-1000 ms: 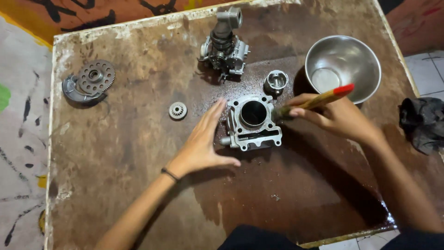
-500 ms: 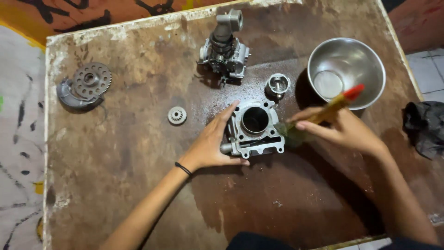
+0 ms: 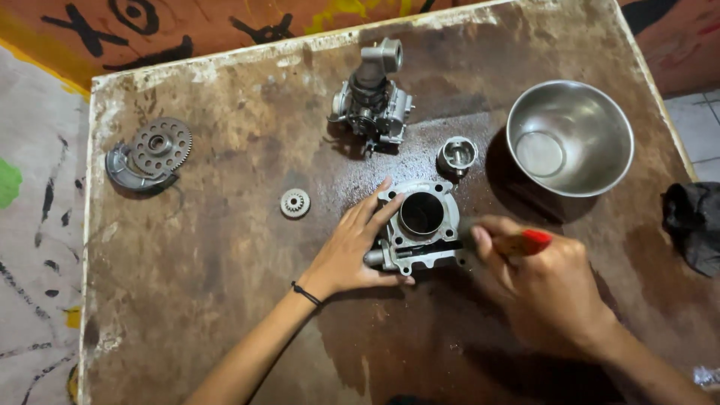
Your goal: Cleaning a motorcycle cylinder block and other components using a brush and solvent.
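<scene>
Lying at the far left of the brown, stained desk (image 3: 225, 315) is a toothed gear plate (image 3: 160, 145) with drilled holes, resting on a curved grey metal piece (image 3: 124, 174). Next to the right, well apart from it, sits a small gear (image 3: 295, 202), alone on the wood. Further right, near the far edge, stands a carburettor-like grey assembly (image 3: 373, 105) with a short pipe pointing up. Below it, at the middle of the desk, the left hand (image 3: 351, 251) lies spread and flat, fingers wide, pressed against the left side and top edge of a grey engine cylinder block (image 3: 420, 225); a dark band circles that wrist. The block sits on a wet, darker patch of the wood, its round bore facing up. Just beyond the block, apart from it, stands a small piston (image 3: 457, 154). To the block's right, the right hand (image 3: 540, 289) is closed around a brush (image 3: 521, 243) with a yellow handle and red end; the bristle end meets the block's right side, blurred. Further right stands a round steel bowl (image 3: 592, 169), with what looks like a little clear liquid in its bottom. At the far right edge lies a crumpled black cloth (image 3: 694, 225).
</scene>
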